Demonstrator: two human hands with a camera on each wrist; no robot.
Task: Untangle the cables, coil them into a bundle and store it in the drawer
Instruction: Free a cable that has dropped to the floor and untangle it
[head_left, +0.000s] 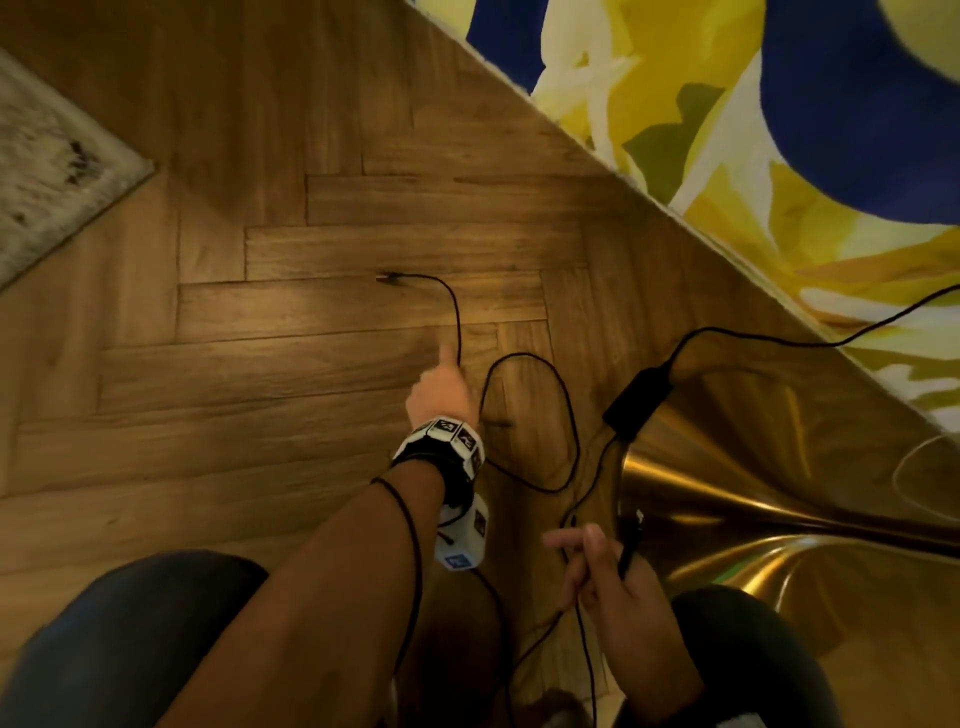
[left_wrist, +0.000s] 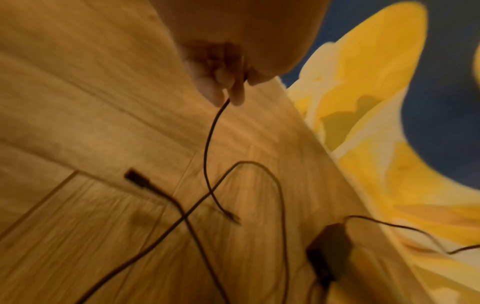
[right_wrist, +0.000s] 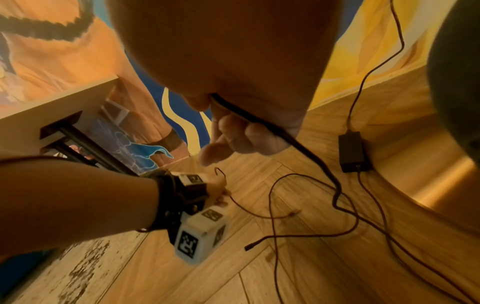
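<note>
Several thin black cables lie tangled on the wooden floor (head_left: 311, 322). My left hand (head_left: 447, 364) reaches forward and pinches one thin cable (head_left: 457, 312), which arcs away to a small plug (head_left: 387, 278). In the left wrist view the fingertips (left_wrist: 233, 96) nip that cable (left_wrist: 207, 148) and it hangs down to the floor. My right hand (head_left: 587, 545), nearer my body, grips a thicker black cable end (head_left: 631, 545); the right wrist view shows its fingers (right_wrist: 246, 135) curled around this cable (right_wrist: 306, 152). A black power adapter (head_left: 639, 402) lies to the right, with leads running off both ends.
A shiny gold curved base (head_left: 753, 493) stands right of the adapter. A yellow and blue rug (head_left: 779, 130) fills the upper right, and one lead runs onto it. A grey mat (head_left: 52, 156) lies at far left. Low white furniture (right_wrist: 52, 107) shows in the right wrist view.
</note>
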